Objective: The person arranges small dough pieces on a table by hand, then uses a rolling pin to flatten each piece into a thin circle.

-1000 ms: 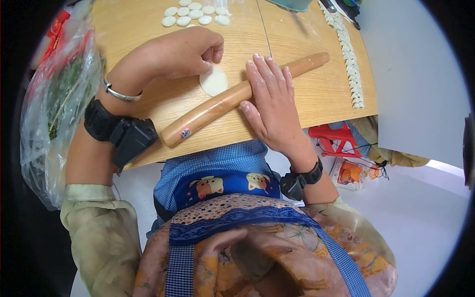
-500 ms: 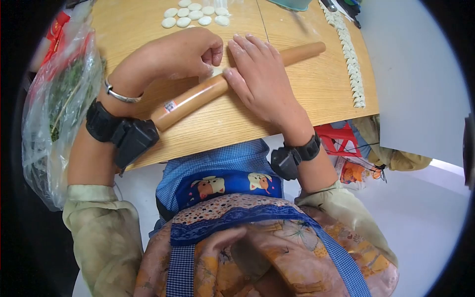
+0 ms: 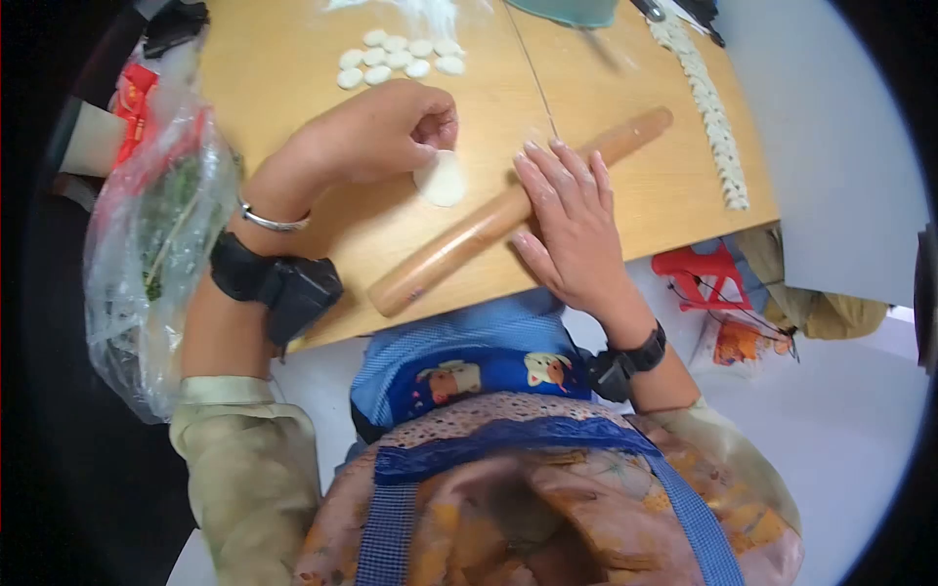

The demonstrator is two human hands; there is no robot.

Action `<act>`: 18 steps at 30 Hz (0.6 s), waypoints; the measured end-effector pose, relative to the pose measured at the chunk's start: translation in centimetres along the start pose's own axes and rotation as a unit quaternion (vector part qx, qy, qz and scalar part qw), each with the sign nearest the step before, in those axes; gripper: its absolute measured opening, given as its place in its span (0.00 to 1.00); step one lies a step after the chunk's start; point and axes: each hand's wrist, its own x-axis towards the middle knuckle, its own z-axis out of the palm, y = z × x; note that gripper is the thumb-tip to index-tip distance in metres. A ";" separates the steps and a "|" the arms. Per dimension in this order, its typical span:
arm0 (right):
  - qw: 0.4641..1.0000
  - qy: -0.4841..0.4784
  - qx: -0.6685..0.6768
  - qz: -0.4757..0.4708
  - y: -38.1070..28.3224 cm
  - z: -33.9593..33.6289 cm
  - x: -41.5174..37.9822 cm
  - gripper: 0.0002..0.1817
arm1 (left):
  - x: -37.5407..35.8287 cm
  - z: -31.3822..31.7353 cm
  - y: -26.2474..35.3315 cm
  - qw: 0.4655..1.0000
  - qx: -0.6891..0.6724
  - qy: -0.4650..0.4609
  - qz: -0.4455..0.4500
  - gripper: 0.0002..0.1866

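Note:
My left hand [image 3: 401,132] pinches the upper edge of a thin, pale round dough wrapper [image 3: 441,181] on the wooden table. Its fingers are curled in. Across the rolling pin [image 3: 464,239] lies my right hand [image 3: 575,220], palm down with the fingers stretched out and the thumb apart. The pin runs slantwise, its near end towards my body, and sits just to the right of the wrapper without covering it. Beyond my left hand, several small flattened dough discs [image 3: 399,59] are grouped on the table.
A long row of shaped dumplings [image 3: 711,117] lines the table's right side. White flour [image 3: 430,12] and a green bowl [image 3: 567,8] are at the far edge. A clear plastic bag with greens [image 3: 161,244] hangs at the left. A red stool [image 3: 702,276] stands below, right.
The rolling pin has come off the dough wrapper towards my body, and the wrapper now shows almost whole. My right hand has flattened out on the pin. The whole view has shifted.

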 end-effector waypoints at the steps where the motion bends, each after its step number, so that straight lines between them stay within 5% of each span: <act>1: 1.000 0.016 0.008 -0.007 0.0 0.0 0.1 0.36 | -0.1 -0.8 -0.1 1.000 -0.012 0.000 -0.005 0.07; 5: 1.000 0.010 0.002 -0.004 -0.2 0.0 0.0 0.37 | -1.2 -3.8 -1.4 0.991 -0.024 0.131 -0.014 0.06; 8: 1.000 0.005 -0.001 0.004 -0.3 -0.2 0.0 0.36 | -1.7 -5.9 -3.1 0.944 -0.019 0.324 -0.059 0.06; 18: 1.000 0.007 -0.007 -0.002 -0.1 -0.1 -0.1 0.36 | -3.8 -8.8 -10.9 0.885 0.156 0.398 -0.182 0.09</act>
